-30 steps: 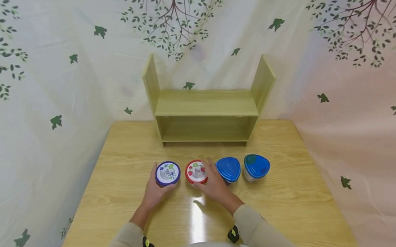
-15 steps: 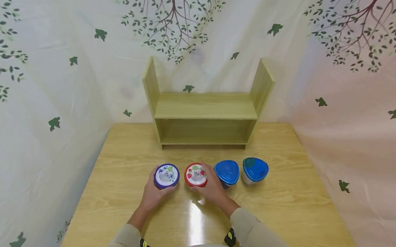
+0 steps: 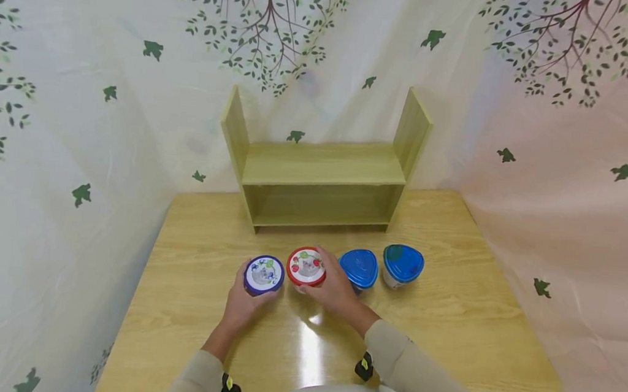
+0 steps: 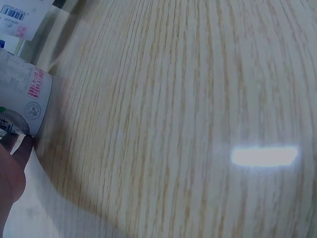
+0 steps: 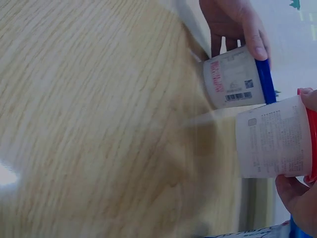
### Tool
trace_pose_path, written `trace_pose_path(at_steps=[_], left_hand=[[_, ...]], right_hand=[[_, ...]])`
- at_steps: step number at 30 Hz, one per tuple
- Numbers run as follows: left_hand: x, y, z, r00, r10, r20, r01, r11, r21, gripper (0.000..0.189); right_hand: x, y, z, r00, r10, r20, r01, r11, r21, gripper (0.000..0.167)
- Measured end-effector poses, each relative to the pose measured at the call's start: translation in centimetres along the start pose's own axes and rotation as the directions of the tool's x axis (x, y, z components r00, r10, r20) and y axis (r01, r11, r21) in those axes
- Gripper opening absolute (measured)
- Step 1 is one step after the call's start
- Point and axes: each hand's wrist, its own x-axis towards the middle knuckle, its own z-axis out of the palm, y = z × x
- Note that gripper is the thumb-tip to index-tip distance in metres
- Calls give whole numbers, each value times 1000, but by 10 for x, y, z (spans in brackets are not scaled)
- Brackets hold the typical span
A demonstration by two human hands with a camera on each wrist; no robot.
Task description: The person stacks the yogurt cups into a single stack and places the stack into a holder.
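Note:
My left hand [image 3: 241,306] grips a round yogurt-like tub with a dark blue lid [image 3: 264,275], fingers and thumb around its sides. The right hand [image 3: 340,295] holds a similar tub with a red lid [image 3: 306,266], close beside the first. From the right wrist, the white wall of the red-lidded tub [image 5: 272,141] shows dense print, and the dark blue-lidded tub [image 5: 235,82] bears a barcode. The left wrist view catches only part of a white tub [image 4: 25,91] and some fingertips [image 4: 22,151] at its left edge.
Two tubs with rounded-triangular blue lids, a nearer one [image 3: 359,268] and a farther one [image 3: 403,263], stand right of my right hand. Behind is a two-level wooden shelf [image 3: 324,165] on the wooden table [image 3: 436,329]. A leaf-patterned curtain [image 3: 148,121] surrounds the table.
My right hand has brought the red-lidded tub a little left and up in the head view, narrowing the gap to the dark blue-lidded tub. The left hand has stayed nearly still.

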Motion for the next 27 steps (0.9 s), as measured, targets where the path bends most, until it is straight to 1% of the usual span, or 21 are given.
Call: trace_pose_path(at_steps=[4, 11, 14, 19, 22, 27], left_hand=[[2, 3, 1, 1000, 5, 12, -5, 1000, 13, 113], [3, 4, 4, 1000, 26, 18, -26, 1000, 9, 112], [4, 4, 7, 999, 29, 26, -30, 1000, 10, 111], [3, 3, 11, 999, 27, 39, -27, 1000, 0, 110], [2, 1, 13, 998, 49, 39, -49, 999, -13, 108], [2, -1, 17, 996, 87, 38, -85, 996, -34, 105]], right_hand=[[6, -9, -2, 999, -39, -19, 39, 999, -6, 101], [14, -31, -7, 994, -98, -49, 100, 995, 27, 101], [18, -39, -9, 991, -122, -53, 123, 992, 14, 101], [21, -47, -7, 985, -172, -27, 173, 985, 20, 101], [23, -50, -3, 979, -204, -10, 204, 978, 31, 100], [26, -56, 7, 975, -221, 26, 219, 974, 56, 99]])
